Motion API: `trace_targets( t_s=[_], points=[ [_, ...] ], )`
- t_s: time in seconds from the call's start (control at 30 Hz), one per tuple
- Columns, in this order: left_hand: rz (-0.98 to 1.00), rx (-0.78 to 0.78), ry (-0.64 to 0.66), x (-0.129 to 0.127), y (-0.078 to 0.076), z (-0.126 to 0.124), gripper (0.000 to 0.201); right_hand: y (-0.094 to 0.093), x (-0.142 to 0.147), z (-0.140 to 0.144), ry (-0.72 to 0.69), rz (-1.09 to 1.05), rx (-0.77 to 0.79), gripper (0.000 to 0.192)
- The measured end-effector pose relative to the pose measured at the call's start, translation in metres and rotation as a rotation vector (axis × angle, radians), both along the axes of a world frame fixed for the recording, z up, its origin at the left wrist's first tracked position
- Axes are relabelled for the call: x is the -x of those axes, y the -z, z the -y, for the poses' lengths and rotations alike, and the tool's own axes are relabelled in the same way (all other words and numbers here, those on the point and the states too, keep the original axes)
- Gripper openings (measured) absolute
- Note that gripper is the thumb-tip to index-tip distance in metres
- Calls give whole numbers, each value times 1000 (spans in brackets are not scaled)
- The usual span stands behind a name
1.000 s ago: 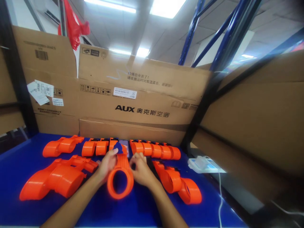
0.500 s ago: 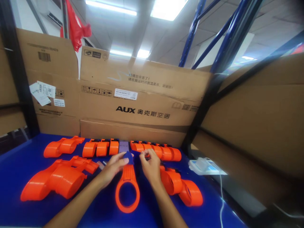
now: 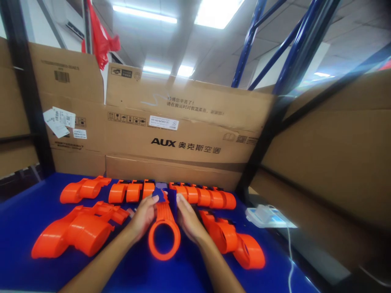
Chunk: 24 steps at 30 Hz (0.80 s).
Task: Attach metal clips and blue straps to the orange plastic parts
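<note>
Right hand (image 3: 188,217) shifted inward, fingers pinching dark-blue piece (image 3: 172,200), left hand (image 3: 145,216) pinching orange ring holder (image 3: 165,213), apparently unfinished; clipped row (image 3: 204,197) behind likely done.

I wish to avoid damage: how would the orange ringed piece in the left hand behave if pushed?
The orange ringed piece is probably stiff: its handle juts from the left hand without sagging. The open ring suggests low weight; being round, it might roll on edge.

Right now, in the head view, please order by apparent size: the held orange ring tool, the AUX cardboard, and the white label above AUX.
1. AUX cardboard, by far
2. Held orange ring tool
3. White label above AUX
</note>
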<state>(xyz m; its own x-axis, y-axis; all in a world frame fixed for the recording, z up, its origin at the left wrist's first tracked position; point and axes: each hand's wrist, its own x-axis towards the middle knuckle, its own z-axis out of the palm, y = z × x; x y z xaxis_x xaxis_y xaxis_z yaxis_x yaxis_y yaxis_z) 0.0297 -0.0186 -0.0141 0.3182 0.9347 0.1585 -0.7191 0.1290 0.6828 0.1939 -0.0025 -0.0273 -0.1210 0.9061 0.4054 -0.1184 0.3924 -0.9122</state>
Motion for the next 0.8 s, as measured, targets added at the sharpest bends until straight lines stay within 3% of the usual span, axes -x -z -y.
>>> trace_targets(
  t_s=[0.5,0.8],
  points=[
    [-215,-132,-250,-1,2,-4,42,-22,-27,-3,142,158,-210,29],
    [-306,-190,-266,-2,3,-3,47,-23,-30,-3,149,222,-272,26]
  ],
)
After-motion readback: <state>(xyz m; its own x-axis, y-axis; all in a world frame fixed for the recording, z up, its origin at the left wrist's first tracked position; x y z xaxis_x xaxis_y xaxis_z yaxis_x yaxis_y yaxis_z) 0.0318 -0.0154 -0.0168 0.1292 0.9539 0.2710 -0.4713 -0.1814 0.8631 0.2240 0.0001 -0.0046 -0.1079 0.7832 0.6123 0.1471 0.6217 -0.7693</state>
